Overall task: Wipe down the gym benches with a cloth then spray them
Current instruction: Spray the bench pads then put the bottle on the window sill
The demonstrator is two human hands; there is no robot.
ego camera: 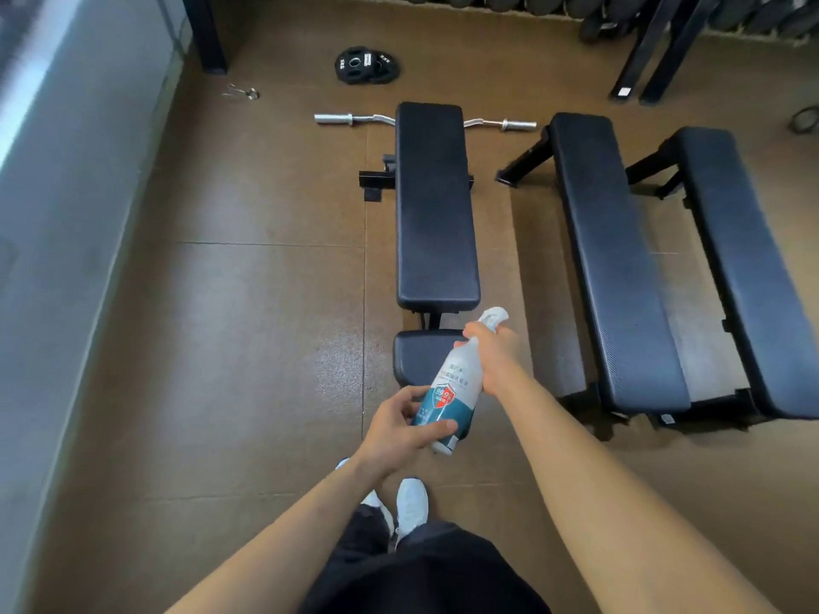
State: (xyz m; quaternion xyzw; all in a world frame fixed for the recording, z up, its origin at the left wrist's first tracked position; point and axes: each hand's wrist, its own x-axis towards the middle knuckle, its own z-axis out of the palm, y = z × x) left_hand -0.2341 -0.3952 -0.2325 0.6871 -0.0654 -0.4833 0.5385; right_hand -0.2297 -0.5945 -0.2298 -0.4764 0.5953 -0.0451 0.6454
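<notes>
A white and teal spray bottle is tilted in the air in front of me, nozzle pointing away. My right hand grips its neck at the trigger head. My left hand holds the bottle's base, fingers curled round it. Straight ahead stands a black padded bench with a separate small seat pad at its near end, partly hidden by the bottle. Two more long black benches stand side by side to the right. No cloth is in view.
A chrome curl bar lies on the brown floor behind the middle bench, with a black weight plate and a spring collar beyond. A grey wall runs along the left. Black rack legs stand at the far right.
</notes>
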